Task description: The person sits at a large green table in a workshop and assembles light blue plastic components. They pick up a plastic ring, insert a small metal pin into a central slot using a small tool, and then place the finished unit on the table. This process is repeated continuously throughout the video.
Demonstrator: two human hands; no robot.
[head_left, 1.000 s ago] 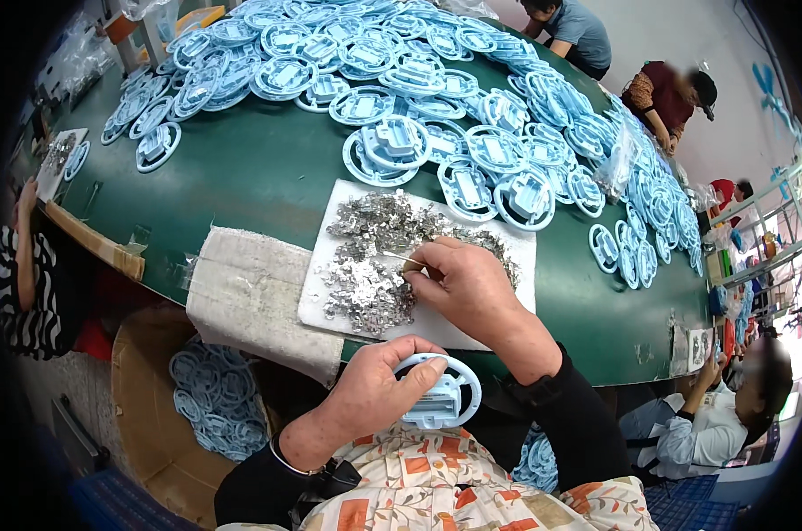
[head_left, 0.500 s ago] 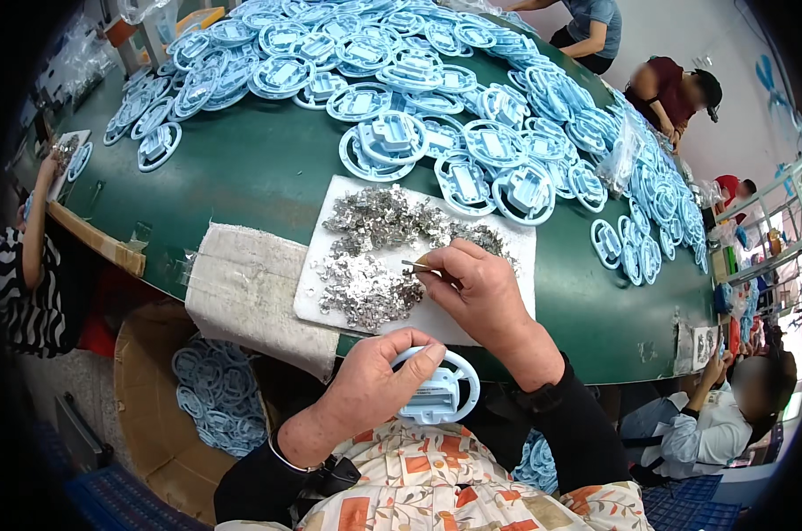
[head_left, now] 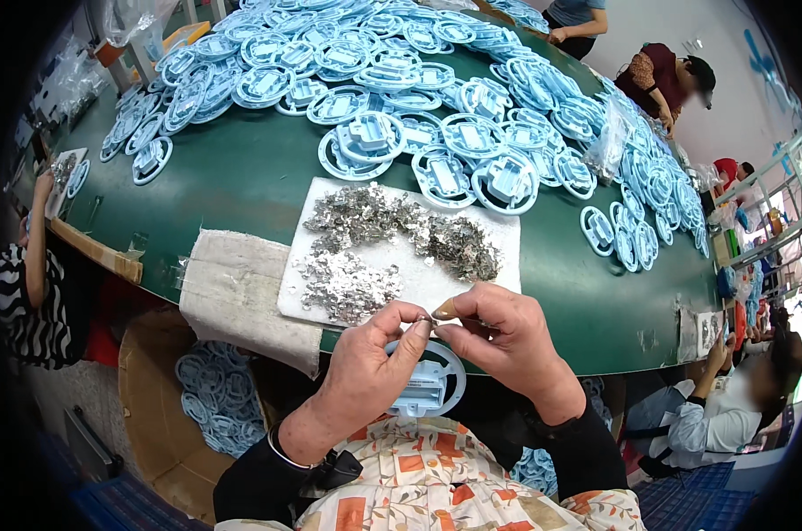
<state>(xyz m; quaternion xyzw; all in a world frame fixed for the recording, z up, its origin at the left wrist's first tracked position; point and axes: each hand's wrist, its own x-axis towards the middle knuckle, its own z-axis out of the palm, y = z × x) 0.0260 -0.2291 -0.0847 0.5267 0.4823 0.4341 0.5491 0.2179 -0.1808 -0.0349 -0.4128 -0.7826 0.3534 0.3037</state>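
My left hand (head_left: 374, 361) grips the upper rim of a light-blue plastic ring-shaped part (head_left: 427, 389), which has a box-like battery housing across its middle. It hangs in front of my apron. My right hand (head_left: 505, 341) is closed in a pinch, fingertips meeting my left thumb and forefinger at the ring's top edge. A small metal piece sits between the fingertips, mostly hidden. Just beyond my hands, a white board (head_left: 401, 184) carries a dark heap of small metal clips (head_left: 458, 246) and a brighter heap of metal pieces (head_left: 348, 285).
Many blue ring parts (head_left: 339, 106) are piled across the green table (head_left: 242, 168). A whitish cloth (head_left: 237, 288) lies over the table edge at left. Below stands a cardboard box (head_left: 158, 389) of blue parts. Other people work around the table, one seated at right (head_left: 728, 407).
My right hand has come back from above the metal pieces to my left hand, bringing the small metal piece to the ring's upper edge. My left hand still holds the ring.
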